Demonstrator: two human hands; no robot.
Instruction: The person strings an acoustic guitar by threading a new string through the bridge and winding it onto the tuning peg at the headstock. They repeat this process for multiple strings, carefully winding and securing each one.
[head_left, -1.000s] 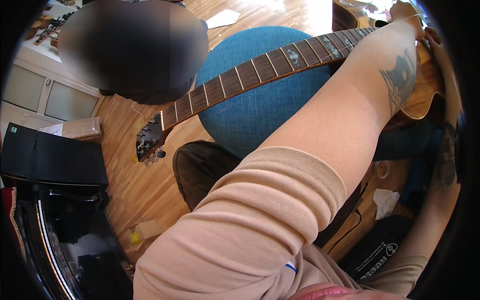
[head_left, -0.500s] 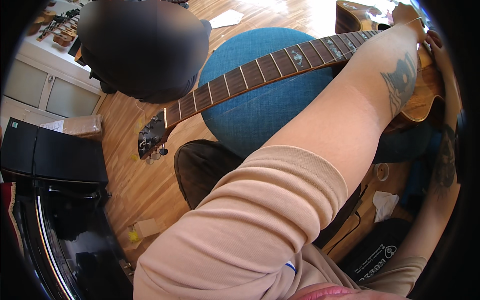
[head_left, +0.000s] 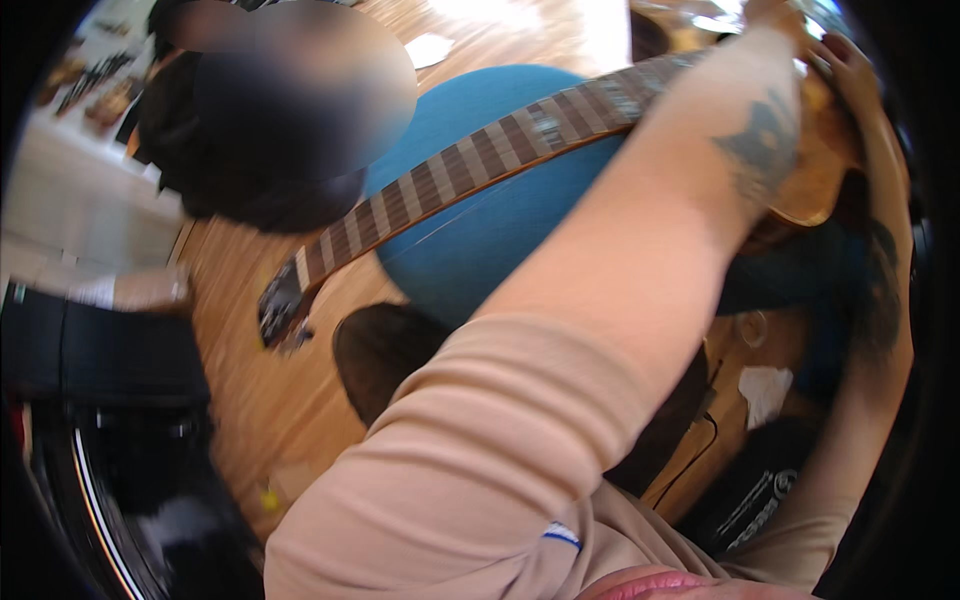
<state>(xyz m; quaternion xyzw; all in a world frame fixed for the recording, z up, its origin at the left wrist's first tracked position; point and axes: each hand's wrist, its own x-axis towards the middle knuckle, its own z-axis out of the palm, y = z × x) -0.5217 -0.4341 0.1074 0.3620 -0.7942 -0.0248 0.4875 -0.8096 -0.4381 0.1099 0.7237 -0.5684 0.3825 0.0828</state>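
Observation:
A guitar lies across the view, its striped neck [head_left: 470, 165] running down-left to the dark headstock [head_left: 283, 312] and its amber body [head_left: 815, 170] at the upper right. My left forearm, tattooed and in a beige sleeve, reaches across to the body. My left hand [head_left: 772, 14] is mostly cut off at the top edge. My right hand [head_left: 848, 72] comes up the right edge, and its fingers curl onto the guitar body.
A round blue pouf [head_left: 480, 235] sits under the neck on a wooden floor [head_left: 250, 400]. Another person in dark clothes [head_left: 270, 150] is at the upper left. A black case [head_left: 90, 355] lies left. A white tissue [head_left: 765, 390] and black bag [head_left: 750, 500] lie lower right.
The view has swung a little and blurred. The headstock sits slightly lower, and the other person appears further right. Both my arms stay on the guitar body.

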